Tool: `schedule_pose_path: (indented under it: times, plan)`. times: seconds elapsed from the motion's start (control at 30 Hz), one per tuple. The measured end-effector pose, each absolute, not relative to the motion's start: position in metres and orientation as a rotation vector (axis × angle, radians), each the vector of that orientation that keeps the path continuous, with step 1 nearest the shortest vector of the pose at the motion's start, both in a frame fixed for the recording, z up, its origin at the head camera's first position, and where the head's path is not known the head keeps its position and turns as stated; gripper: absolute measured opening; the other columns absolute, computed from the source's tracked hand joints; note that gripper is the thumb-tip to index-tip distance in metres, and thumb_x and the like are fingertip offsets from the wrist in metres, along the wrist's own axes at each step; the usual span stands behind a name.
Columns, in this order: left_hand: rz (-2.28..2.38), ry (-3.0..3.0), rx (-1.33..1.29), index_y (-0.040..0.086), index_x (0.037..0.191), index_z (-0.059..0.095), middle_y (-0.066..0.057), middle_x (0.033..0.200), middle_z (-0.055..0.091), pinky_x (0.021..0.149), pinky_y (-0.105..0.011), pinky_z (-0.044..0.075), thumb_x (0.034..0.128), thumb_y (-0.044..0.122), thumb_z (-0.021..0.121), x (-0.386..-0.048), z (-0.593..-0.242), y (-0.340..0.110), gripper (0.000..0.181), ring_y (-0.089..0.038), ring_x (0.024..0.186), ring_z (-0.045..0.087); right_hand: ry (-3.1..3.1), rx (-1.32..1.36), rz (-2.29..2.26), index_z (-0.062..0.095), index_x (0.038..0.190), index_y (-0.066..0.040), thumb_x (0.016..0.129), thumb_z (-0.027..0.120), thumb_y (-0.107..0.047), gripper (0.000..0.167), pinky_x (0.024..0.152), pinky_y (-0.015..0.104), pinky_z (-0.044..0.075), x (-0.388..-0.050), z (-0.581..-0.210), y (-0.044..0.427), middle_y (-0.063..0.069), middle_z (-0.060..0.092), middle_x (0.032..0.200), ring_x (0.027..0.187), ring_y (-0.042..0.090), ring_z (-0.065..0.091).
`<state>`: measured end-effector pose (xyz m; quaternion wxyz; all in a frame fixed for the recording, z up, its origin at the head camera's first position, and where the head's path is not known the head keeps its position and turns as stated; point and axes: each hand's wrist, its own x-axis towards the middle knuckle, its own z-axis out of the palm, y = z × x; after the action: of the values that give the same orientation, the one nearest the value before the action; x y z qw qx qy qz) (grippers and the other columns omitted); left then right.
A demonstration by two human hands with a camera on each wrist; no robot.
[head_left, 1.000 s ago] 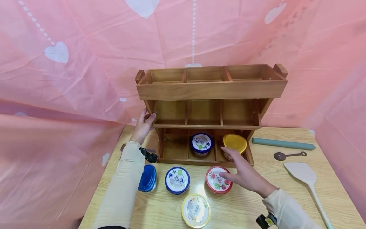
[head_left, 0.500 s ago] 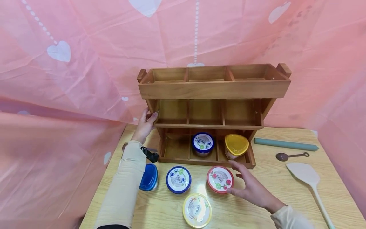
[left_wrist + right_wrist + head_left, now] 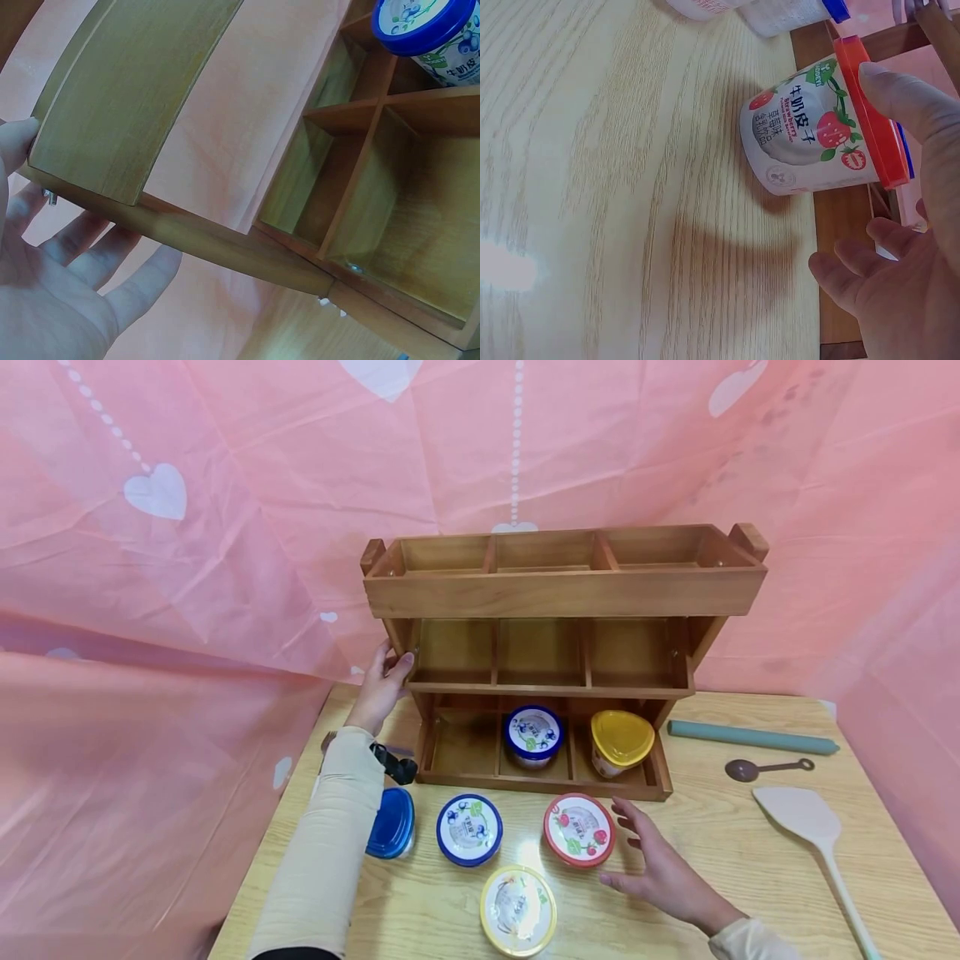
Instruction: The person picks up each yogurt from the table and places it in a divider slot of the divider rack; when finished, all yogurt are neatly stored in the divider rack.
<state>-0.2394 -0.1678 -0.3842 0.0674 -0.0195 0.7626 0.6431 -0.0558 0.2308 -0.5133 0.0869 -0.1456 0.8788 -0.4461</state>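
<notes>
My left hand (image 3: pixel 381 687) holds the left side of a three-tier wooden rack (image 3: pixel 564 597), its thumb at the middle tier's edge. In the left wrist view, the fingers (image 3: pixel 142 289) lie along the outer side board. Beside the red-lidded strawberry yogurt cup (image 3: pixel 579 830) is my right hand (image 3: pixel 663 868), fingers spread and holding nothing. The right wrist view shows the thumb (image 3: pixel 900 97) close to the red lid; whether it touches cannot be told. A blue-lidded cup (image 3: pixel 534 735) stands in the bottom tier's middle compartment, and a yellow-lidded cup (image 3: pixel 621 745) sits tilted in the right one.
On the table, a blueberry cup (image 3: pixel 469 830), a pale yellow-lidded cup (image 3: pixel 517 912) and a blue-lidded container (image 3: pixel 392 823) stand in front of the rack. A green rolling stick (image 3: pixel 750 737), brown spoon (image 3: pixel 744 770) and white spatula (image 3: pixel 798 814) lie right. A fork (image 3: pixel 327 742) lies left.
My right hand has drawn back from the yellow-lidded cup in the rack to the right side of the strawberry cup. The left hand stays on the rack.
</notes>
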Motion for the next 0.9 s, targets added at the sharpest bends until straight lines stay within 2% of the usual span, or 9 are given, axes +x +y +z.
schedule_pose_path:
  times: [0.27, 0.57, 0.67, 0.9]
  plan:
    - [1.950, 2.289, -0.061, 0.021, 0.158, 0.017, -0.021, 0.155, 0.032, 0.111, -0.056, 0.040, 0.1048, 0.030, 0.047, -0.240, -0.384, -0.168, 0.061, -0.039, 0.142, 0.037, 2.592, -0.452, -1.410, 0.021, 0.150, 0.006, 0.074, 0.087, -0.027, 0.105, 0.098, 0.046, 0.051, -0.056, -0.525, 0.227, 0.029, 0.038, 0.147, 0.128, 0.047, 0.047]
    - [1.955, 2.289, -0.054, 0.022, 0.157, 0.018, -0.020, 0.155, 0.032, 0.111, -0.056, 0.040, 0.1047, 0.031, 0.047, -0.241, -0.386, -0.168, 0.060, -0.038, 0.142, 0.037, 2.551, -0.412, -1.440, 0.016, 0.153, 0.000, 0.074, 0.087, -0.031, 0.111, 0.100, 0.031, 0.051, -0.060, -0.532, 0.219, 0.022, 0.038, 0.149, 0.129, 0.039, 0.045]
    - [1.961, 2.283, -0.057, 0.021, 0.157, 0.018, -0.020, 0.155, 0.032, 0.111, -0.055, 0.039, 0.1047, 0.030, 0.047, -0.241, -0.386, -0.168, 0.061, -0.038, 0.142, 0.036, 2.534, -0.385, -1.427, 0.015, 0.154, -0.002, 0.075, 0.086, -0.032, 0.110, 0.101, 0.026, 0.047, -0.062, -0.532, 0.216, 0.022, 0.037, 0.150, 0.133, 0.038, 0.043]
    - [1.968, 2.276, -0.051, 0.021, 0.158, 0.017, -0.020, 0.155, 0.032, 0.112, -0.056, 0.038, 0.1050, 0.029, 0.047, -0.240, -0.386, -0.168, 0.061, -0.038, 0.142, 0.036, 2.513, -0.314, -1.415, 0.017, 0.153, -0.008, 0.075, 0.086, -0.033, 0.108, 0.108, 0.015, 0.030, -0.063, -0.531, 0.209, 0.019, 0.037, 0.152, 0.140, 0.037, 0.036]
